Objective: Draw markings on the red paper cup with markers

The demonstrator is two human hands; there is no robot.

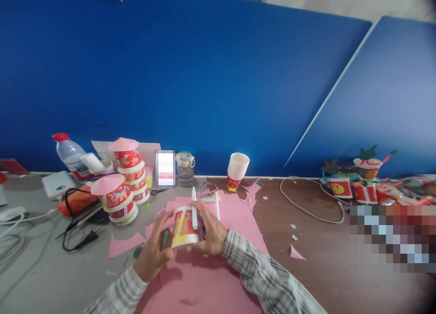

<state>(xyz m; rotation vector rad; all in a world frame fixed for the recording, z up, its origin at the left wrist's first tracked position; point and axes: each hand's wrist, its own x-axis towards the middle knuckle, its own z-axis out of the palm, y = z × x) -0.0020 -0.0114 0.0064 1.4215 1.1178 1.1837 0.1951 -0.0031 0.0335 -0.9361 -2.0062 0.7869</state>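
Paper cup (184, 230) clamped between both hands, low in the middle, just over a big pink sheet (211, 282) on the table. Left hand (155, 252) curled round the near side, with a small green bit (165, 239) pinched in the fingers as well. Maybe a pen cap, can't say for sure. Right hand (214, 236) closed round the far side, fingers up over the top. White marker (194, 205) with a green band held against the cup, tip pointing away; can't tell which fingers pin it.

Cup tipped over, white rim towards the camera, red and yellow print on the wall plus a white strip. Possibly characters in that print, but way too blurry to read.

Second pen (217, 205) flat on the pink sheet, just beside the right hand. Further out: stack of plain cups (238, 168), glass jar (185, 169), cups with pink roofs (119, 187) off to the left, water bottle (70, 156) with a red cap and an unreadable label. More decorated cups (344, 187) far right, white cable (306, 207) in between, blue wall (204, 78) behind the lot.
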